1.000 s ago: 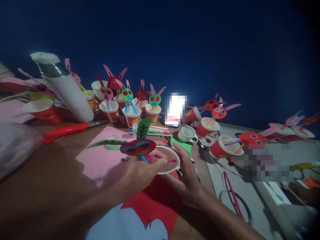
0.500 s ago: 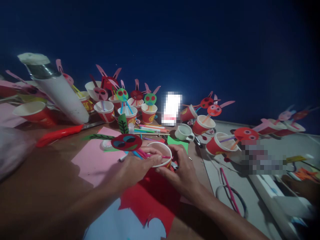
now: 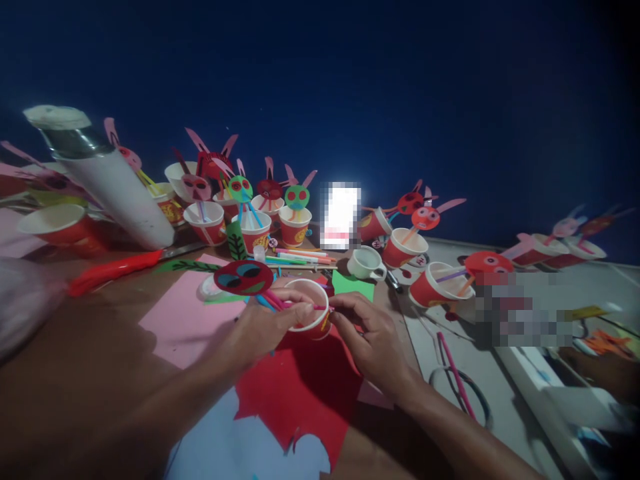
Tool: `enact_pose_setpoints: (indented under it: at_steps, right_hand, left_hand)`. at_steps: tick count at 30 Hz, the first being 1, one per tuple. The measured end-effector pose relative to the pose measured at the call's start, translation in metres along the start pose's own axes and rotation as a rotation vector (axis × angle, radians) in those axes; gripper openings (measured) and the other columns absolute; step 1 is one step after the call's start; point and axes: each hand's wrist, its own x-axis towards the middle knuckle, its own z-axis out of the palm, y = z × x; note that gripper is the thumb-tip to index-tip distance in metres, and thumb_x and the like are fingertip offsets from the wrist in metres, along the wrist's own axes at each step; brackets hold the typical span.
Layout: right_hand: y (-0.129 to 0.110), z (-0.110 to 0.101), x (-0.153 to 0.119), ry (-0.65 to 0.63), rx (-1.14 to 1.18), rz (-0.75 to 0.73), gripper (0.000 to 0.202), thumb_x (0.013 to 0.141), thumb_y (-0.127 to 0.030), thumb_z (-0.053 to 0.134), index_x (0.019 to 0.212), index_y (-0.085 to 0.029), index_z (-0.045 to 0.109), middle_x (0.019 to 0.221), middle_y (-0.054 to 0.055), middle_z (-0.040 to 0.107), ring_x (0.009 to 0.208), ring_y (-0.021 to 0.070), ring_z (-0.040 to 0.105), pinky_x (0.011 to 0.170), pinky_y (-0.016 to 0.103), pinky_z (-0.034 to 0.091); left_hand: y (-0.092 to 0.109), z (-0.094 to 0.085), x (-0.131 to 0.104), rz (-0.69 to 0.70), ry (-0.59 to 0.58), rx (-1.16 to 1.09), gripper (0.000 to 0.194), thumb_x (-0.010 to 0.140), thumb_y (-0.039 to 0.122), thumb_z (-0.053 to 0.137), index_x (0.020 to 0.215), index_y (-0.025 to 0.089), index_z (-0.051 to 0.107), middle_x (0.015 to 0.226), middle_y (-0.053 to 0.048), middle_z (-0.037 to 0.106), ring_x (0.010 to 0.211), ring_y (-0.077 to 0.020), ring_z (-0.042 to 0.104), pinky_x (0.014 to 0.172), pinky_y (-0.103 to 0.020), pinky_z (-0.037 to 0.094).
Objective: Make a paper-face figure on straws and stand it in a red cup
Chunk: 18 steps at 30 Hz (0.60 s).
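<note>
"Well, what lies beneath your hands?"

"A brown tabletop, with a ragged-edged red paper sheet on it."

"And over that?"

"My left hand and right hand, at a round red-and-white paper cup. Its mouth tilts towards me, I think so I can see inside."

"The oval red paper face with blue eyes?"

"Just left of the cup's mouth, probably to leave my fingers room."

"And the thinnest?"

"A slim pink straw across that mouth. My left thumb and fingers pinch it, likely to steady it; my right thumb and forefinger nearly meet at its tip; whether they nip it, I cannot tell."
</note>
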Motion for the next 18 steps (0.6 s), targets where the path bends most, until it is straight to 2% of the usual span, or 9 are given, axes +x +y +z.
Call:
enact_pose_setpoints:
  at_steps: [3,6,11,14,18]
  right_hand:
    - [0.000,-0.001,0.002,-0.008,-0.043,0.018,0.015,0.087,-0.019,0.052,0.097,-0.022,0.064,0.090,0.003,0.067,0.082,0.0169,0.063,0.073,0.028,0.050]
    - [0.003,-0.001,0.002,-0.024,-0.077,-0.035,0.016,0.087,-0.019,0.053,0.097,-0.022,0.065,0.090,0.004,0.068,0.081,0.0175,0.064,0.073,0.029,0.050]
    - [0.006,-0.002,0.002,-0.035,-0.126,-0.073,0.014,0.088,-0.019,0.052,0.093,-0.022,0.065,0.088,0.004,0.069,0.078,0.0177,0.064,0.070,0.028,0.050]
    - [0.004,-0.004,0.004,-0.048,-0.157,-0.023,0.013,0.087,-0.019,0.053,0.093,-0.022,0.065,0.087,0.003,0.070,0.077,0.0170,0.065,0.070,0.027,0.050]
    - [0.003,-0.005,0.006,-0.043,-0.133,0.037,0.012,0.087,-0.021,0.053,0.091,-0.021,0.065,0.083,0.002,0.070,0.072,0.0162,0.065,0.066,0.025,0.049]
  left_hand:
    - [-0.002,0.001,0.000,-0.007,-0.004,0.002,0.012,0.071,0.031,0.065,0.073,0.021,0.071,0.071,-0.001,0.069,0.071,-0.0195,0.065,0.062,-0.027,0.052]
    - [-0.006,0.002,0.001,-0.016,-0.005,0.023,0.013,0.071,0.032,0.064,0.072,0.021,0.070,0.065,0.000,0.068,0.073,-0.0215,0.065,0.065,-0.030,0.053]
    - [-0.015,0.002,0.007,0.112,-0.083,0.025,0.013,0.075,0.030,0.061,0.070,0.020,0.068,0.088,-0.002,0.071,0.090,-0.0222,0.064,0.086,-0.034,0.048]
    - [-0.013,0.001,0.009,0.072,-0.119,-0.054,0.014,0.074,0.031,0.064,0.078,0.019,0.070,0.093,-0.003,0.072,0.091,-0.0224,0.064,0.084,-0.032,0.050]
    - [-0.003,-0.003,0.007,-0.046,-0.172,-0.175,0.029,0.071,0.031,0.069,0.097,0.017,0.068,0.092,-0.005,0.073,0.088,-0.0226,0.067,0.076,-0.031,0.053]
